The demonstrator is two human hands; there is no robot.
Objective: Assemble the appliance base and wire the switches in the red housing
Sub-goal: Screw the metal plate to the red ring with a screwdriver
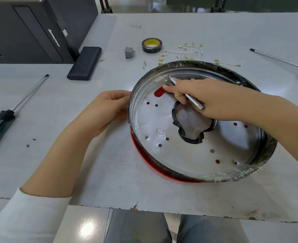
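The round metal pan (pixel 188 151) lay on the worktop (pixel 92 163), seated over the red housing (pixel 145 159). The left hand (pixel 107 109) reached in from the left, its fingers curled against the pan's left rim. The right hand (pixel 204 97) stretched across the pan, pinching a thin screwdriver bit (pixel 185 92) whose tip met the inner wall at the far rim

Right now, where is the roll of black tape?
In the head view, the black tape roll with the yellow core lies flat at the far middle of the grey table, between the small grey switch and the white wires.
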